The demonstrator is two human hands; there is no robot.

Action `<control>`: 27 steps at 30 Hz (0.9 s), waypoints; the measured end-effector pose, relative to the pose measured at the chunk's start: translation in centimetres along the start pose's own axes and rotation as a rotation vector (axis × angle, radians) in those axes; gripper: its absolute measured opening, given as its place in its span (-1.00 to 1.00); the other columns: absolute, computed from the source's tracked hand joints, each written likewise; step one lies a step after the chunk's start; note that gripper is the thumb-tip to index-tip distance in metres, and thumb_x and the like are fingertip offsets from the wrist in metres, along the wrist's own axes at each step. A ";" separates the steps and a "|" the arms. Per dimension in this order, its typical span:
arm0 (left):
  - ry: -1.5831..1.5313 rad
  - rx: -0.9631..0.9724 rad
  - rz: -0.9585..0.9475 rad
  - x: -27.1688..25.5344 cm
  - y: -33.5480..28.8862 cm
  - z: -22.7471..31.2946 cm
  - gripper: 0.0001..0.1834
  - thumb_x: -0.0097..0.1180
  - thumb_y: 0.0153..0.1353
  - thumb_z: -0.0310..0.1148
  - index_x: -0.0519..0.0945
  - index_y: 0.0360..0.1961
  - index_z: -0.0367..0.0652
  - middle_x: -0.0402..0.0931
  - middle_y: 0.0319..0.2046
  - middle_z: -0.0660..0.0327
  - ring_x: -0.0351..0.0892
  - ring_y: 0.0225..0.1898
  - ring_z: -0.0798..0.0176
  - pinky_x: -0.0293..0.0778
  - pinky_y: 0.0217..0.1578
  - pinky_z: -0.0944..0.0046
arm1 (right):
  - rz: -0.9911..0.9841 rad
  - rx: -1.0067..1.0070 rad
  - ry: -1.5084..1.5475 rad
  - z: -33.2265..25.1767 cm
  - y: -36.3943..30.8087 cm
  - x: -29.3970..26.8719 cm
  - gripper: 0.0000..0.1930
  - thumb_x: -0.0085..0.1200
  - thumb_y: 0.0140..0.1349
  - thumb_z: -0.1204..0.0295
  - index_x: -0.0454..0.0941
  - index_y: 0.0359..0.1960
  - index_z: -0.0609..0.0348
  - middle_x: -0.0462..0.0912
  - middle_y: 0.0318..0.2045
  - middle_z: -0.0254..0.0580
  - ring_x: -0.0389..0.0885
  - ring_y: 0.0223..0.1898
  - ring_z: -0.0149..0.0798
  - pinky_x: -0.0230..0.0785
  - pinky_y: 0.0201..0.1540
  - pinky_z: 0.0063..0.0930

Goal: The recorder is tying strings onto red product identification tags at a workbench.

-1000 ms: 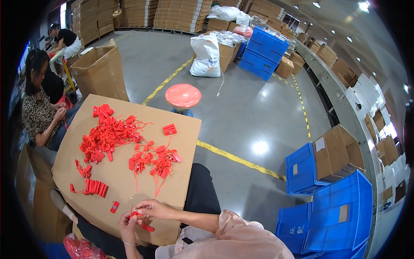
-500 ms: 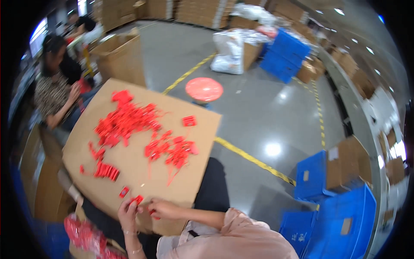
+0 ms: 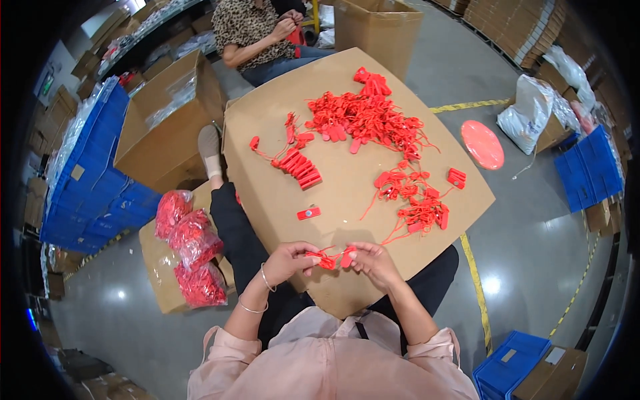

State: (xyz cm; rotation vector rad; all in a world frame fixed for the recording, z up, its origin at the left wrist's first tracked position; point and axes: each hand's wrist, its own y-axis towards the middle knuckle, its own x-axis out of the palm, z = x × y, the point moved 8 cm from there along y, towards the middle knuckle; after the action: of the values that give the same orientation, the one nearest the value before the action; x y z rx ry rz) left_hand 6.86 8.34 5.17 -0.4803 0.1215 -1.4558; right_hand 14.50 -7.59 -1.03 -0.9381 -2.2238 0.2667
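Near the front edge of a cardboard-covered table, my left hand pinches a small red corded piece. Close by on its right, my right hand grips a flat red tag between thumb and fingers. Thin red cord spans the short gap between them. Just beyond my hands lies a single red block with a round pale mark. A neat row of red blocks sits farther left. Tangled corded red pieces form a big heap at the back and a smaller cluster on the right.
Across the table sits a person with hands raised together. Clear bags of red pieces rest on a carton at left, near a large open box and blue crates. A round red stool stands right of the table.
My view has swung left and straightened over the table, bringing the bags and left crates into fuller sight. Both hands still hold red pieces, now level with each other.
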 end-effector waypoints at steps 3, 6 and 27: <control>0.206 -0.054 -0.006 0.1 -0.1 -1.5 -0.81 0.08 0.12 -0.42 0.52 -0.26 -0.30 0.48 -0.56 0.36 0.38 -0.60 0.58 0.34 -0.57 0.52 | 0.011 -0.010 0.004 -2.0 -0.1 1.3 -0.71 0.07 0.10 0.55 0.45 -0.11 0.32 0.59 -0.37 -0.20 0.50 -0.49 -0.50 0.37 -0.43 -0.69; 0.341 -0.042 0.052 0.0 -0.1 -1.3 -0.83 0.06 0.12 -0.42 0.53 -0.28 -0.28 0.47 -0.56 0.35 0.37 -0.60 0.58 0.31 -0.58 0.52 | 0.039 -0.068 -0.089 -2.6 -0.4 2.4 -0.71 0.10 0.08 0.55 0.47 -0.11 0.30 0.58 -0.38 -0.26 0.47 -0.44 -0.55 0.34 -0.37 -0.71; 0.406 0.202 0.020 1.7 -0.4 -0.7 -0.84 0.07 0.11 -0.45 0.53 -0.30 -0.29 0.47 -0.58 0.27 0.42 -0.56 0.51 0.35 -0.51 0.47 | -0.007 -0.204 -0.183 -0.1 -0.5 3.5 -0.81 -0.01 0.15 0.57 0.51 -0.19 0.31 0.55 -0.37 -0.25 0.51 -0.38 -0.45 0.37 -0.28 -0.64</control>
State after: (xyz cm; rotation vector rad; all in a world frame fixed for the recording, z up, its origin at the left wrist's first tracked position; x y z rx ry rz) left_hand 6.40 6.51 5.06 -0.0146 0.2974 -1.5127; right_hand 12.55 -5.53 1.13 -1.0499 -2.4570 0.1276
